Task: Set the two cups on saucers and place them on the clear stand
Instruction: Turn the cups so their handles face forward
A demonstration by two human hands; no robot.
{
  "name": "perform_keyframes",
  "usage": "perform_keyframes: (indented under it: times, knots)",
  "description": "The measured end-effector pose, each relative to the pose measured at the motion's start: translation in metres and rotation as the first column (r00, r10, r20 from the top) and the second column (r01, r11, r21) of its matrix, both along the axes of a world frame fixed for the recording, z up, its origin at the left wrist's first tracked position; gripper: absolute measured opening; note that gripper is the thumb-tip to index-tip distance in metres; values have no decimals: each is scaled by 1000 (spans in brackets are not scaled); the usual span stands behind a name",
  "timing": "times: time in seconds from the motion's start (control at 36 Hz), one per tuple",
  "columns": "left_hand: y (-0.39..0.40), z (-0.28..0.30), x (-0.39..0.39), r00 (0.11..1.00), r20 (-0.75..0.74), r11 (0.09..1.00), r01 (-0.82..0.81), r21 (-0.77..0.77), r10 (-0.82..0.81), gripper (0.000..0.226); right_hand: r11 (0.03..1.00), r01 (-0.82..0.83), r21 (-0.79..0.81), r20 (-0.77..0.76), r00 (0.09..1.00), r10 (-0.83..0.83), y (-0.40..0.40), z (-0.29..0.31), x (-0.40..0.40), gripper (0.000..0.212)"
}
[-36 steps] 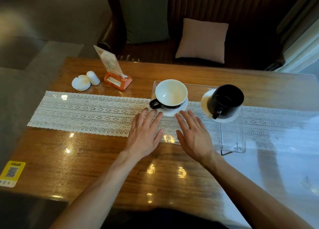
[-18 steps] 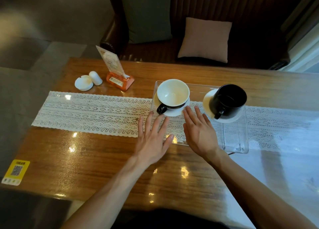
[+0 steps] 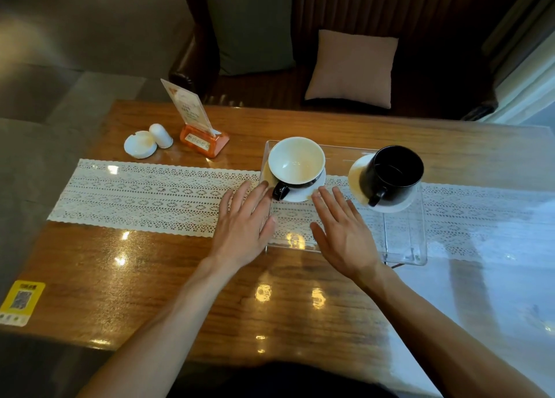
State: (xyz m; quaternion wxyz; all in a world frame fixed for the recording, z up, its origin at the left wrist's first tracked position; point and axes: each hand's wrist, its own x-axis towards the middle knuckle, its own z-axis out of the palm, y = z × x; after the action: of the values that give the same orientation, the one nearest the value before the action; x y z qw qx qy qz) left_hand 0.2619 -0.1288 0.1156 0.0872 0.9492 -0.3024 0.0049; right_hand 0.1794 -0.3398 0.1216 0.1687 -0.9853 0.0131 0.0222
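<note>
A cup with a white inside and a black handle sits on a white saucer at the left end of the clear stand. At the stand's right end a black cup rests on a second white saucer. My left hand hovers flat, fingers spread, just left of the first cup's handle. My right hand is flat and empty over the stand's front, just below the first saucer. Neither hand touches a cup.
A lace runner crosses the wooden table under the stand. At the back left stand a white ashtray, a white shaker and an orange card holder. A yellow QR sticker is at the near left corner. A sofa with a pink cushion lies beyond the table.
Both hands have stayed open near the white cup and shifted slightly. The left hand drew back a little and then moved up beside the cup's handle. The cups have not moved.
</note>
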Motion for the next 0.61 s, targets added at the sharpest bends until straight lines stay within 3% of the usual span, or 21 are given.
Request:
perform_keyframes:
  times: [0.14,0.61]
  knots:
    - [-2,1,11,998,-44,994,41,100,-37,53,999,-11,-40,-36,999,10,3,0,-1,57]
    - [-1,3,7,999,-33,995,21,99,-17,56,996,14,-84,-85,996,-21,4,-1,2,56]
